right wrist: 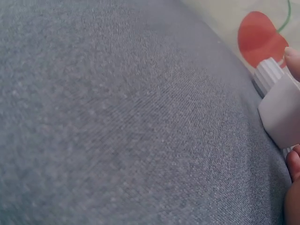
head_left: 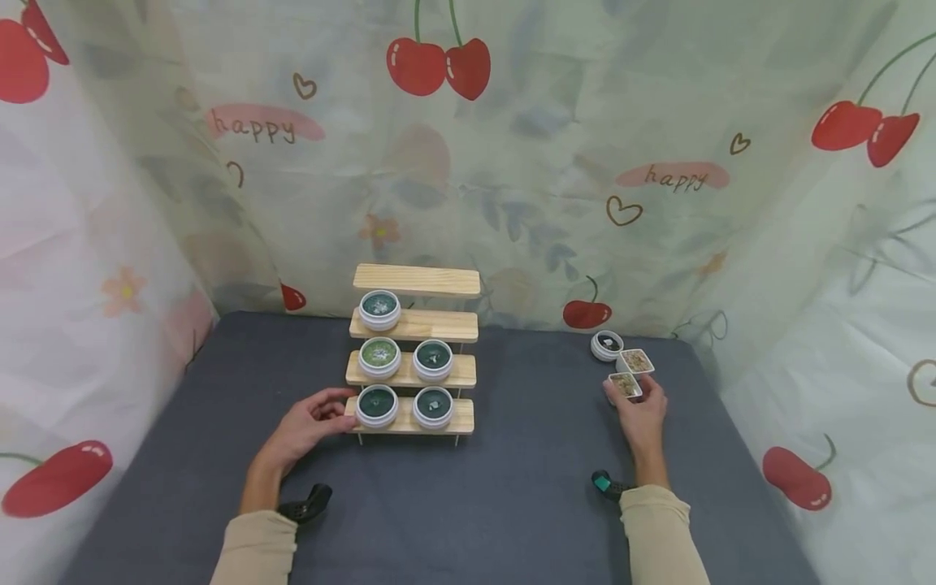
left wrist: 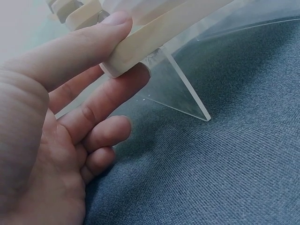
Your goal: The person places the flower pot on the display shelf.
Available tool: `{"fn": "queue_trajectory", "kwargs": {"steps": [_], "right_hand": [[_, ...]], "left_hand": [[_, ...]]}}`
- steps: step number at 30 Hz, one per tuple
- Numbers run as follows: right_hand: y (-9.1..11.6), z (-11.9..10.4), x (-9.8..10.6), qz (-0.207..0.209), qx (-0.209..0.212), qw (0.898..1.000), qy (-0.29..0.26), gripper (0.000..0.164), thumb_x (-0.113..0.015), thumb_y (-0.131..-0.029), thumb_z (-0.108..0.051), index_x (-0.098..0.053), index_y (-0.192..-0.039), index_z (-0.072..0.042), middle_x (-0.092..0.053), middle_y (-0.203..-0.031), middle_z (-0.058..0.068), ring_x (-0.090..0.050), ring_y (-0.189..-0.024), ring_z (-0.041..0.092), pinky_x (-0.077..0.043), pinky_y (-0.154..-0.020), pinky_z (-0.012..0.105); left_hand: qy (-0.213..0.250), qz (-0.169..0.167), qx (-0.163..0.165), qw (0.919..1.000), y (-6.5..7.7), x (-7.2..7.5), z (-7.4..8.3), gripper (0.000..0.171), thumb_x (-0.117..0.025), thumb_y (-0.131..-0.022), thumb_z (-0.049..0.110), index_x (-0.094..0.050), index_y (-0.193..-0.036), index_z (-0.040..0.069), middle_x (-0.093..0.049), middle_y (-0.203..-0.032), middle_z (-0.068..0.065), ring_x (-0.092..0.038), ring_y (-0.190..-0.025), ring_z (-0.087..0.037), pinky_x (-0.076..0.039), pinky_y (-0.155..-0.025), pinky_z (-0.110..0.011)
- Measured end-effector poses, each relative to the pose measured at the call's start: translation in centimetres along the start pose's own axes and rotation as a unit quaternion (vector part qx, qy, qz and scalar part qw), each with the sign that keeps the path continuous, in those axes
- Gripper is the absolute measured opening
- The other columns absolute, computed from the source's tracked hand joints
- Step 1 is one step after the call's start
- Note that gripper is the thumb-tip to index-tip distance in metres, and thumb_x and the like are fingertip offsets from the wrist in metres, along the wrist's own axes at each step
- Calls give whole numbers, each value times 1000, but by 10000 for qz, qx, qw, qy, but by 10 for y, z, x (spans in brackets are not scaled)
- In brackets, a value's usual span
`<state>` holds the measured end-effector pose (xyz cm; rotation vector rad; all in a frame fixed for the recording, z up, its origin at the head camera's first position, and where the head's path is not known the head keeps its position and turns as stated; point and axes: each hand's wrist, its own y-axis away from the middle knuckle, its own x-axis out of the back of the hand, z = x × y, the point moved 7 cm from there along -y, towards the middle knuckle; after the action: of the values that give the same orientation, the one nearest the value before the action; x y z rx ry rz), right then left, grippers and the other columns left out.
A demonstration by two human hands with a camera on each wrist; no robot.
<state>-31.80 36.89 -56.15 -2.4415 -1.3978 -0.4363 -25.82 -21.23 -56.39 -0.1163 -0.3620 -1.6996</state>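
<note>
My left hand (head_left: 313,418) pinches the left end of the lowest wooden board (head_left: 461,416) of a tiered display stand. In the left wrist view, the thumb lies on top of the board (left wrist: 126,56) and a finger is under it, beside a clear plastic leg (left wrist: 187,89). Far right on the table, my right hand (head_left: 643,414) holds a small square white pot (head_left: 626,385) with tan and green contents between thumb and fingers. Another square pot (head_left: 636,361) and a round white pot (head_left: 607,346) with dark contents stand just behind it.
Round white pots with green contents sit on the stand: one (head_left: 379,310) on the second board from the top, a pair on each board below. The top board (head_left: 417,279) bears nothing. A printed curtain (head_left: 504,179) hangs behind the dark cloth-covered table (head_left: 526,504).
</note>
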Motion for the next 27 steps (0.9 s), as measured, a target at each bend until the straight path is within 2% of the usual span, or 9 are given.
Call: {"fn": "queue_trajectory", "kwargs": {"steps": [5,8,12,16,20,27], "right_hand": [[-2,-3,-4,-5,214,9996,191,83,-85,-83,-27,-43,-147,5,-44,-138,29,-41,-128,36,-34,-103,41],[-2,-4,-6,-55,349,9991,253,82,-86,-82,-27,-45,-145,6,-46,-136,30,-41,-129,40,-32,-108,48],[0,-1,-6,-68,317,9989,337,82,-85,-82,-30,-46,-144,5,-47,-138,30,-41,-133,44,-29,-115,53],[1,1,-3,-59,234,9987,446,81,-85,-82,-31,-46,-144,5,-47,-137,30,-42,-133,43,-30,-114,54],[1,-1,-4,-118,314,9981,509,77,-82,-85,-31,-46,-143,6,-48,-135,29,-43,-129,42,-32,-110,53],[1,-3,-5,13,415,9972,616,70,-79,-88,-27,-47,-141,7,-51,-132,31,-47,-126,45,-32,-109,54]], "left_hand": [[-47,11,-2,10000,1,1,-1,63,-82,-87,34,-57,-141,11,-66,-97,-4,-61,-86,-12,-48,-78,-25],[-12,41,8,10000,1,2,-2,63,-82,-88,32,-56,-141,10,-67,-96,-3,-62,-86,-11,-48,-78,-25],[18,35,22,10000,1,1,-2,63,-82,-87,32,-56,-141,10,-67,-97,-3,-62,-86,-11,-49,-78,-25],[8,-5,10,10000,0,-1,-1,64,-82,-87,33,-56,-141,10,-66,-97,-4,-62,-85,-12,-49,-78,-26],[-15,47,23,10000,0,0,-2,64,-83,-87,32,-56,-140,10,-66,-97,-4,-62,-86,-12,-48,-78,-25],[-6,40,-17,10000,-1,2,-2,64,-83,-86,33,-57,-140,9,-66,-97,-4,-61,-86,-12,-49,-78,-25]]}}
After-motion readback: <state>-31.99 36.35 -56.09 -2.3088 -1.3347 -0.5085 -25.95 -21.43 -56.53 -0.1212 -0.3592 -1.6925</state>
